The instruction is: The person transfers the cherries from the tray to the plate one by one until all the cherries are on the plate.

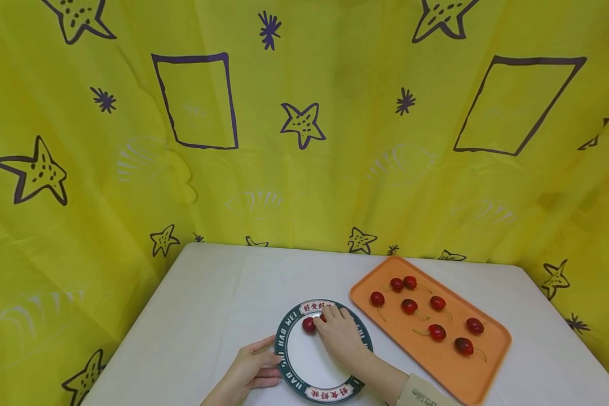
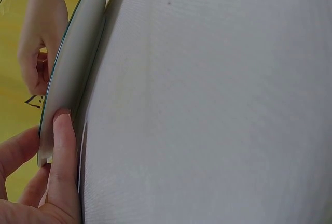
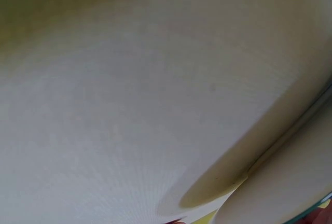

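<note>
A round white plate with a dark green lettered rim lies at the table's front. My left hand grips its left edge; in the left wrist view one finger presses the plate's underside while others reach the rim. Over the plate's far right part is my right hand, fingers bent down, pinching a red cherry mostly hidden behind the fingertips. Another dark red cherry sits on the plate just left of those fingers. In the right wrist view only the plate's side and white cloth show clearly.
An orange rectangular tray stands right of the plate, its near edge close to the right forearm. Several stemmed cherries lie spread over it. White cloth covers the table, with a yellow patterned curtain behind.
</note>
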Demonstrator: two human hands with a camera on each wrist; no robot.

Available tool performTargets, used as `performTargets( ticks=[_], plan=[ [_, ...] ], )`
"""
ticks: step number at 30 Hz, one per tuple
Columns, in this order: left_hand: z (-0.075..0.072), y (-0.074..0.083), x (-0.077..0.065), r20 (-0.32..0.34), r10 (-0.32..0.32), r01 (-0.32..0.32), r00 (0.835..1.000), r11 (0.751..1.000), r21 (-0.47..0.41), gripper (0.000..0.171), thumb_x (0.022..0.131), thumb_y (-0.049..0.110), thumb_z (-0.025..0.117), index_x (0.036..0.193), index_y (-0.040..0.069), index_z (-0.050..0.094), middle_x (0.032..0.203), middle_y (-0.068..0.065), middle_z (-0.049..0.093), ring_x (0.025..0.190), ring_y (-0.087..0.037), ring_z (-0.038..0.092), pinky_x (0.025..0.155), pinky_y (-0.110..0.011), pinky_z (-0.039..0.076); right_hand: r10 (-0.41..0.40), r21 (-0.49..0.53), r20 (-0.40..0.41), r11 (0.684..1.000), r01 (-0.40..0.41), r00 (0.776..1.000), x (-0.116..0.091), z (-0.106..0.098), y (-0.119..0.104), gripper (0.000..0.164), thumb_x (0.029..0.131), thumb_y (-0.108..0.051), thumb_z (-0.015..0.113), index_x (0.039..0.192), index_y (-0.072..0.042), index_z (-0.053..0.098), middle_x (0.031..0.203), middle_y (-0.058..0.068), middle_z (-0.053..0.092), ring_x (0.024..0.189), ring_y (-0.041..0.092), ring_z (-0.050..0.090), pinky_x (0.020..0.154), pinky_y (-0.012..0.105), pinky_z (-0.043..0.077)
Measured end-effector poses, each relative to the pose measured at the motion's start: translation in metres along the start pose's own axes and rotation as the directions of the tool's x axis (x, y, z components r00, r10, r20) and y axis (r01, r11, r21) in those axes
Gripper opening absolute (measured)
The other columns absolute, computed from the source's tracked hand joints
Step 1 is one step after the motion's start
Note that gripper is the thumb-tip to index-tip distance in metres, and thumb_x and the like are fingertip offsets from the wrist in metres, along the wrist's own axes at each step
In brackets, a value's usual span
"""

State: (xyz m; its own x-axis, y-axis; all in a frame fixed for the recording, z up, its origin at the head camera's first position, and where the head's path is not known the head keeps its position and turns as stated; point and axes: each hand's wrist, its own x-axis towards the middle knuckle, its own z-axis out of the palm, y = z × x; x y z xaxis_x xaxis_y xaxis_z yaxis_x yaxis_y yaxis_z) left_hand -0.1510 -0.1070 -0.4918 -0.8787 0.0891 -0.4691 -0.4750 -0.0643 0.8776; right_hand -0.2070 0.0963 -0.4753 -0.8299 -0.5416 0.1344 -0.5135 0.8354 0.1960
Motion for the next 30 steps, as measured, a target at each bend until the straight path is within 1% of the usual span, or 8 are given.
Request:
performTargets(
  ticks=[7, 12, 17, 22, 25, 28, 30],
  plan=[
    [0.000, 0.001, 0.000, -0.009, -0.008, 0.008, 1.000, 1.000, 0.007, 0.065, 0.080, 0.005, 0.063, 0.138, -0.002, 0.034, 0.079, -0.007, 0.069, 0.069, -0.021, 0.068, 0.064, -0.034, 0.057, 0.002, 0.019, -0.063, 1.000, -0.001, 0.998, -0.001, -0.001, 0.001, 0.025, 0.083, -0.029, 0.065, 0.104, -0.016, 0.064, 0.100, 0.005, 0.055, 0.097, 0.021, 0.048, 0.084, 0.036, 0.045],
    [0.001, 0.000, 0.000, -0.007, 0.000, 0.000, 1.000, 1.000, 0.009, 0.065, 0.080, 0.005, 0.063, 0.138, -0.002, 0.034, 0.079, -0.008, 0.069, 0.069, -0.021, 0.068, 0.063, -0.035, 0.057, 0.004, 0.040, -0.115, 0.999, 0.001, 0.993, -0.002, -0.002, 0.004, 0.021, 0.084, -0.028, 0.064, 0.102, -0.016, 0.065, 0.099, 0.005, 0.056, 0.096, 0.021, 0.050, 0.082, 0.037, 0.045],
    [0.001, 0.000, 0.000, -0.011, -0.002, 0.002, 1.000, 1.000, 0.013, 0.065, 0.080, 0.005, 0.062, 0.138, -0.002, 0.034, 0.079, -0.008, 0.069, 0.069, -0.021, 0.068, 0.064, -0.034, 0.057, 0.019, 0.058, -0.173, 0.998, -0.009, 0.985, -0.004, -0.008, 0.008, 0.021, 0.083, -0.027, 0.065, 0.100, -0.015, 0.065, 0.094, 0.004, 0.056, 0.089, 0.020, 0.051, 0.081, 0.037, 0.045],
    [0.001, 0.001, 0.000, -0.033, -0.020, 0.021, 0.999, 1.000, 0.022, 0.065, 0.080, 0.005, 0.062, 0.138, -0.001, 0.034, 0.078, -0.007, 0.069, 0.069, -0.021, 0.068, 0.064, -0.033, 0.057, 0.067, 0.111, -0.182, 0.993, -0.048, 0.981, -0.006, -0.014, 0.016, 0.023, 0.083, -0.028, 0.065, 0.102, -0.015, 0.062, 0.091, 0.004, 0.054, 0.085, 0.020, 0.050, 0.081, 0.038, 0.048],
    [0.001, 0.001, 0.000, -0.037, -0.020, 0.021, 0.999, 1.000, 0.023, 0.065, 0.080, 0.005, 0.062, 0.138, -0.002, 0.034, 0.078, -0.007, 0.069, 0.069, -0.021, 0.068, 0.064, -0.033, 0.057, 0.113, 0.146, -0.185, 0.986, -0.086, 0.976, -0.008, -0.016, 0.023, 0.026, 0.082, -0.027, 0.067, 0.103, -0.014, 0.060, 0.087, 0.003, 0.050, 0.081, 0.020, 0.048, 0.076, 0.036, 0.046],
    [0.001, 0.001, -0.001, -0.037, -0.016, 0.017, 0.999, 1.000, 0.025, 0.065, 0.080, 0.005, 0.062, 0.138, -0.002, 0.034, 0.078, -0.007, 0.069, 0.069, -0.022, 0.068, 0.064, -0.033, 0.057, 0.160, 0.157, -0.197, 0.979, -0.130, 0.967, -0.008, -0.015, 0.032, 0.027, 0.080, -0.026, 0.069, 0.102, -0.013, 0.057, 0.084, 0.003, 0.047, 0.079, 0.021, 0.047, 0.073, 0.035, 0.044],
    [0.001, 0.001, -0.001, -0.038, -0.012, 0.013, 0.999, 1.000, 0.027, 0.065, 0.080, 0.005, 0.062, 0.138, -0.002, 0.034, 0.078, -0.008, 0.069, 0.069, -0.022, 0.068, 0.064, -0.033, 0.057, 0.188, 0.153, -0.202, 0.976, -0.158, 0.961, -0.009, -0.012, 0.038, 0.029, 0.080, -0.025, 0.069, 0.103, -0.013, 0.057, 0.084, 0.004, 0.049, 0.079, 0.021, 0.048, 0.072, 0.035, 0.043]
  ],
)
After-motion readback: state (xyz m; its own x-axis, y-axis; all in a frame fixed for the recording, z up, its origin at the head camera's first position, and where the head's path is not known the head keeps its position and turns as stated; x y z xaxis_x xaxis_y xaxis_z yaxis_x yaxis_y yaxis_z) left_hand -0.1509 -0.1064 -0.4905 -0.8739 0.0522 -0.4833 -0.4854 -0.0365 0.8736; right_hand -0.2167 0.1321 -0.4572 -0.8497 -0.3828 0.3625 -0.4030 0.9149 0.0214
